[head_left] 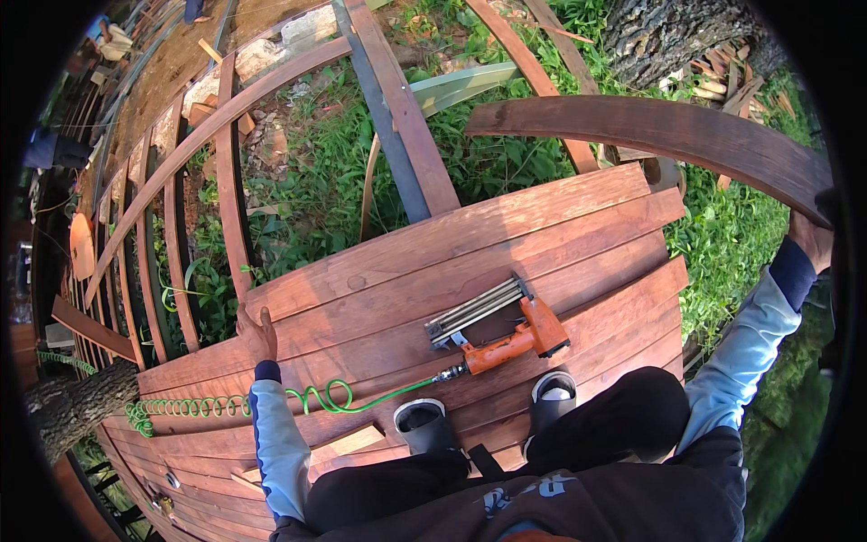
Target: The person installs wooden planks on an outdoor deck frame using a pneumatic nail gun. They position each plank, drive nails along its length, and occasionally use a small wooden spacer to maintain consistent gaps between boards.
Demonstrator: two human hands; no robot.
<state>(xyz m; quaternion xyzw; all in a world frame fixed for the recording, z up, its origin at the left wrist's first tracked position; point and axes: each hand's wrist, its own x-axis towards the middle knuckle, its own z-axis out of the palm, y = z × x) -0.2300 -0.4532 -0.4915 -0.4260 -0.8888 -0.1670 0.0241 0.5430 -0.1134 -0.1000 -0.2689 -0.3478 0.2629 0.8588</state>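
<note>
My right hand [810,240] is at the far right, closed round the end of a long dark wooden plank [632,122]. The plank is held up over the grass and reaches leftward past the deck's corner. My left hand [258,334] rests at the left part of the outermost deck board [452,237], fingers apart, holding nothing. An orange nail gun [515,345] lies on the deck boards between my hands, just in front of my feet. A green coiled air hose [343,397] runs left from its handle, passing by my left wrist.
Bare joists [230,181] and a curved rim beam [208,135] stretch beyond the deck over grass and rubble. A tree trunk [81,406] stands at the left, another [668,41] at the far right. A short board offcut [348,444] lies near my left forearm. Other people are at the far left.
</note>
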